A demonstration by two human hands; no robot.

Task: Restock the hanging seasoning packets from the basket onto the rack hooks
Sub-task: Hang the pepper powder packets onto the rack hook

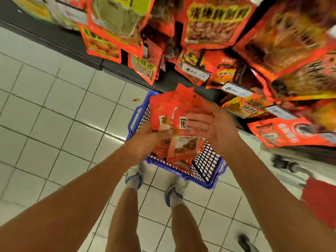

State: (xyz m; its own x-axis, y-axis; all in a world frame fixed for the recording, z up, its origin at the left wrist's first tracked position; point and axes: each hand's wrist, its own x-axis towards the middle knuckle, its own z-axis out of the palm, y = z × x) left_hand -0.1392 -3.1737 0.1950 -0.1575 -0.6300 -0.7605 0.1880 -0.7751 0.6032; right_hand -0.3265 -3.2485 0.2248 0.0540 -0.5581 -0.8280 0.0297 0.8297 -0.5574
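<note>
A blue plastic basket (205, 166) stands on the tiled floor in front of my feet, with red seasoning packets inside. Above it I hold a fanned bunch of red seasoning packets (179, 110). My left hand (152, 138) grips the bunch from the lower left. My right hand (207, 122) holds it from the right, fingers lying across the front packet. The rack (227, 42) rises just beyond, its hooks crowded with hanging red and orange packets; the hooks themselves are mostly hidden.
White price tags (197, 72) stick out from the rack rows. A dark shelf base (60, 40) runs along the floor at the left. A red object (320, 202) and a dark shoe (247, 242) lie at the right. Pale tiles spread to the left.
</note>
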